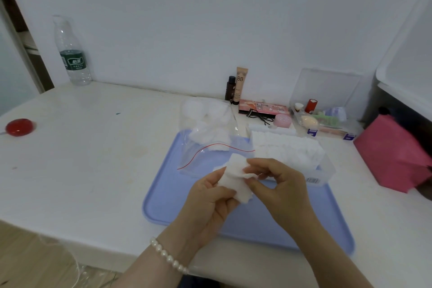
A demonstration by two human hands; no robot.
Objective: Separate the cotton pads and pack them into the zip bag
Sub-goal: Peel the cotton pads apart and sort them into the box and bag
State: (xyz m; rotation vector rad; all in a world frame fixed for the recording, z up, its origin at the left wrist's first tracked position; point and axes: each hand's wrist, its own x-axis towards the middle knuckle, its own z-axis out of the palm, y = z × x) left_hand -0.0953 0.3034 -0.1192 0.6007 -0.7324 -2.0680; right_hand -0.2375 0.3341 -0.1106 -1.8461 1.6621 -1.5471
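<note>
Above the blue tray [163,203], my left hand [210,201] grips a small stack of white cotton pads [236,182] from below. My right hand [278,184] pinches the top pad of that stack at its right edge, lifting it slightly off the others. Beyond my hands lies the clear zip bag [205,128] with a red zip line, its mouth facing me and several loose cotton pads inside. To its right, a clear plastic box [322,170] holds a row of packed cotton pads [285,147].
A water bottle [71,54] stands at the back left and a red round object [19,127] lies at the left edge. Cosmetics, a pink jar [283,120], a clear organiser [327,110] and a pink bag [390,154] crowd the back right.
</note>
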